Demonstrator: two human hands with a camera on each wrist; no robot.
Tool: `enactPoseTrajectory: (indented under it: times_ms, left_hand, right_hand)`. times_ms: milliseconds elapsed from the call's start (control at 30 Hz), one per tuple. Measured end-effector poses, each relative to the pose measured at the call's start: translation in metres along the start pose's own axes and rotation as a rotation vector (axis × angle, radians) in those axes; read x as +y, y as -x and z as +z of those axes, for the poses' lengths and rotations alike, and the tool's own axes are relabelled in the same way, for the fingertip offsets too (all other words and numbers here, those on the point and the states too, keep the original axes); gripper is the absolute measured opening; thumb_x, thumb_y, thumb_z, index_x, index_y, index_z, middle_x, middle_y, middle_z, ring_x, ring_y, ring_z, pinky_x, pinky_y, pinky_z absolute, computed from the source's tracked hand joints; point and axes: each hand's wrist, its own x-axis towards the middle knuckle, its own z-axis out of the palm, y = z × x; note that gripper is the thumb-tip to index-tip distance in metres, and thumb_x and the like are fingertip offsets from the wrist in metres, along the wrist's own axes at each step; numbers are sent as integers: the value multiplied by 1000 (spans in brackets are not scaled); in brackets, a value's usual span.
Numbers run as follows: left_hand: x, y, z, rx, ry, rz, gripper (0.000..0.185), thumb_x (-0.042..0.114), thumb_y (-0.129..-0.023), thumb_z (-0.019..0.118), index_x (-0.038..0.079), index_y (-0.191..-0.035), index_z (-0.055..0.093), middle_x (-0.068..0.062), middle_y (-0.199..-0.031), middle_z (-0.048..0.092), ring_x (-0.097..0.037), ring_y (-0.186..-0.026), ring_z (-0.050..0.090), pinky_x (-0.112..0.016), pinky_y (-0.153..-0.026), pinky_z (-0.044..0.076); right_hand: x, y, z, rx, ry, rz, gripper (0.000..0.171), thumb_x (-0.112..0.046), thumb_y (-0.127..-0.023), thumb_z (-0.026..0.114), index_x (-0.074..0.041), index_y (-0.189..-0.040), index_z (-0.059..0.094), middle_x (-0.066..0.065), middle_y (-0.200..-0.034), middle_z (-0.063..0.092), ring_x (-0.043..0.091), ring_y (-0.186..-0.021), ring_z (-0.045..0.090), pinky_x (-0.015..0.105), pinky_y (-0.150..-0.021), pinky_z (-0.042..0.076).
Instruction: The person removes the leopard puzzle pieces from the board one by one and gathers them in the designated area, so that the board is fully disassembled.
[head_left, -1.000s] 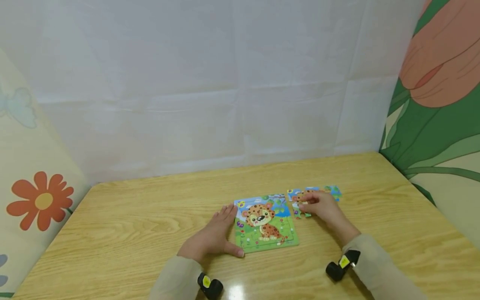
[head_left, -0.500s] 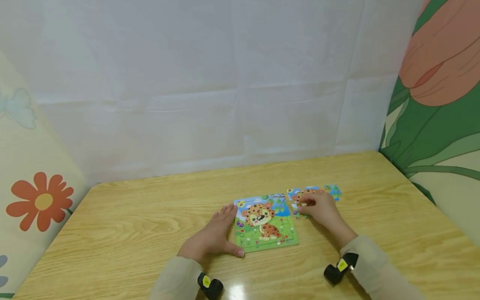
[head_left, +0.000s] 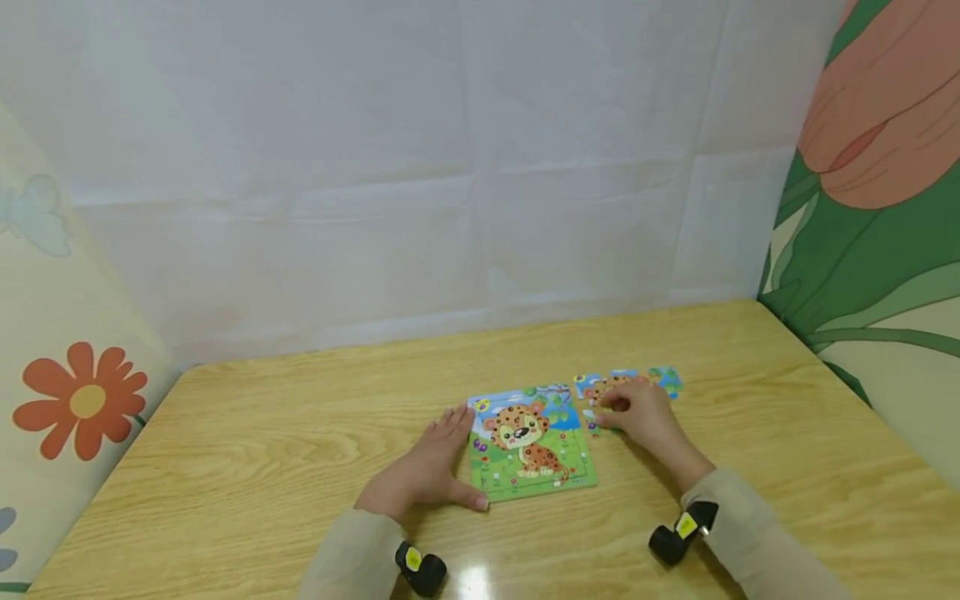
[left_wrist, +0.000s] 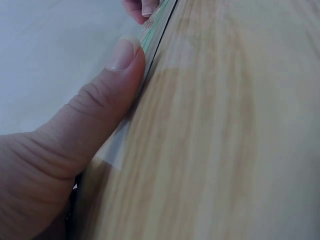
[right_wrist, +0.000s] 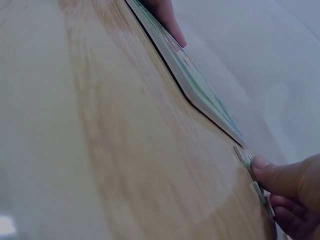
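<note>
A square jigsaw board (head_left: 528,475) with a leopard cub picture lies flat on the table. My left hand (head_left: 420,471) rests along its left side, fingers extended, thumb at the near left corner. In the left wrist view the thumb (left_wrist: 125,55) touches the board's edge. Just right of the board, my right hand (head_left: 645,412) pinches a puzzle piece (head_left: 592,423) low at the tabletop, largely covered by the fingers. More puzzle pieces (head_left: 590,385) lie beyond that hand, partly hidden by it. The right wrist view shows the right thumb (right_wrist: 265,170) on the piece beside the board's corner.
The wooden table (head_left: 262,442) runs back to a white sheet (head_left: 375,183) hung behind it. Painted panels with flowers (head_left: 86,400) stand on both sides. A black camera (head_left: 671,542) sits on the right wrist, another camera (head_left: 420,571) on the left.
My right hand has shifted slightly left over the puzzle piece, and its fingers cover more of it. The left hand and the board have stayed in place.
</note>
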Motion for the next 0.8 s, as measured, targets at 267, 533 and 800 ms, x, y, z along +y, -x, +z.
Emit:
enactPoseTrajectory:
  times_ms: [267, 533, 800]
  left_hand:
    - [-2, -2, 1, 5, 6, 4, 128, 55, -55, 79, 1, -147, 10, -15, -154, 3, -32, -142, 0, -47, -115, 3]
    - [-3, -2, 3, 10, 9, 16, 128, 55, -55, 80, 0, -147, 11, -16, -154, 4, -32, -142, 2, -47, -115, 3]
    - [-3, -1, 2, 15, 13, 18, 128, 55, -55, 80, 0, -147, 11, -16, -154, 4, -32, -142, 2, -47, -115, 3]
  right_hand:
    - [4, -3, -1, -16, -25, -14, 20, -18, -72, 78, -6, -86, 71, 2, -76, 60, 14, -71, 49, 27, -63, 40]
    - [2, -1, 1, 56, -207, 64, 22, -14, -77, 74, -1, -93, 68, 11, -89, 67, 17, -77, 58, 26, -65, 49]
    - [-17, 1, 2, 26, -392, 10, 21, -11, -79, 72, 3, -94, 67, 13, -88, 67, 12, -72, 58, 20, -61, 50]
